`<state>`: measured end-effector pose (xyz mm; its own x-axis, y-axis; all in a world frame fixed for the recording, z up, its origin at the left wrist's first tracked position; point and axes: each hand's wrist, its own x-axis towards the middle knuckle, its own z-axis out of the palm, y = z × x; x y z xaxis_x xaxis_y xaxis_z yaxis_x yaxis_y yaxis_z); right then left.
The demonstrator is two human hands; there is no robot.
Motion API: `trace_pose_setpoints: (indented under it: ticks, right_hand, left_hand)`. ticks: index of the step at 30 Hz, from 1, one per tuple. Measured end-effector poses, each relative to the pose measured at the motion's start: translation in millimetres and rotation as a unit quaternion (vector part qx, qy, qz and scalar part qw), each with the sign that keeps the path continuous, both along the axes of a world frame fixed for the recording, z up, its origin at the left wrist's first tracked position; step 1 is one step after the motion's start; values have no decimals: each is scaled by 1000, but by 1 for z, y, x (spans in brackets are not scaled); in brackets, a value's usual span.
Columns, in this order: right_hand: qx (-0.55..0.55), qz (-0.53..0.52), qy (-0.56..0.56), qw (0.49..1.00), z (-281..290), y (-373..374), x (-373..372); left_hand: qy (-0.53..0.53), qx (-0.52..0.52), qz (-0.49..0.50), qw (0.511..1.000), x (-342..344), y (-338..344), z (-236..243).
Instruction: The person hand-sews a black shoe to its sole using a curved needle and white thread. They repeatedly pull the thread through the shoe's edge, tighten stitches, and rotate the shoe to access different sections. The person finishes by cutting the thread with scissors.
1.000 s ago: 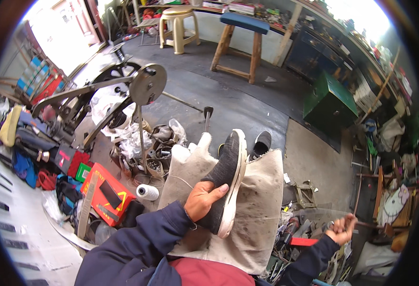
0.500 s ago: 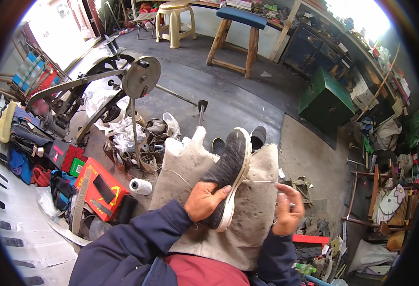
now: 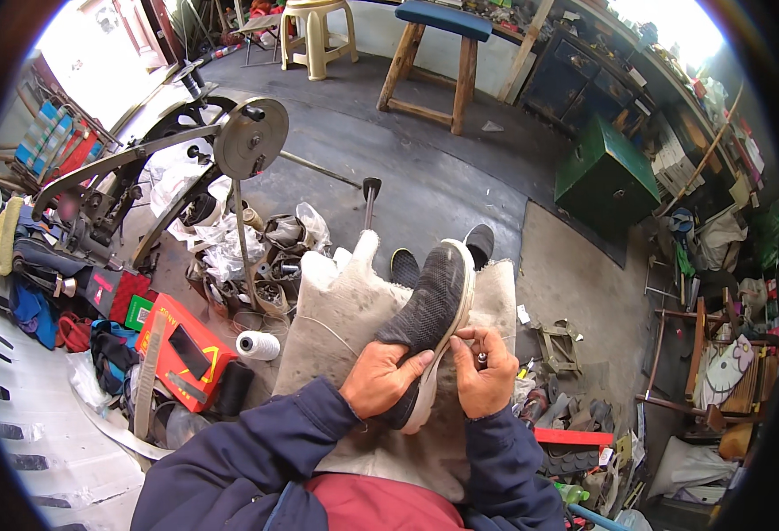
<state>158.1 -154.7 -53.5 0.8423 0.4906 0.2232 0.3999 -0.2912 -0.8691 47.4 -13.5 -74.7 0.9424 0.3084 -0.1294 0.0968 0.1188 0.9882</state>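
A black knit shoe (image 3: pixel 426 305) with a white sole lies tilted, toe up and away, over a stained cloth (image 3: pixel 319 329) on my lap. My left hand (image 3: pixel 379 379) is closed round its heel end, thumb along the sole edge. My right hand (image 3: pixel 487 372) sits against the sole's right side, fingers pinched. A small metal-ended tool (image 3: pixel 482 357) shows in that hand; its kind is hidden by the fingers. A pale thread (image 3: pixel 323 326) lies across the cloth left of the shoe.
A hand-cranked machine with a round wheel (image 3: pixel 252 139) stands ahead left. Near it are a white thread spool (image 3: pixel 258 345), an orange box (image 3: pixel 181 354) and bags of odds and ends. A blue-topped stool (image 3: pixel 443 19) and a green box (image 3: pixel 608 173) stand farther off. Scraps pile at right.
My right hand has come in leftward from beside the cloth to the shoe's sole edge. The thread that stretched taut from shoe to right hand no longer shows taut. My left hand keeps its hold.
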Motion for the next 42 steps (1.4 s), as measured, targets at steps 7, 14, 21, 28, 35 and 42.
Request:
trace_pose_setpoints:
  ticks: [7,14,21,28,35,42]
  right_hand:
    - [-3,60,18,998,5,-7,1]
    - [-27,102,29,994,9,-16,3]
    - [-75,150,16,986,7,-24,4]
    - [-92,224,3,970,5,-29,0]
    - [-99,224,2,970,7,-31,-3]
    - [-116,229,2,967,9,-33,-2]
  left_hand:
    - [-63,31,29,997,0,-1,1]
    - [-54,-6,14,998,1,0,2]
    - [-57,15,18,998,0,-1,1]
    - [14,-48,4,999,0,0,3]
    - [11,-104,17,994,2,-4,3]
    - [-12,-38,30,999,2,-6,-2]
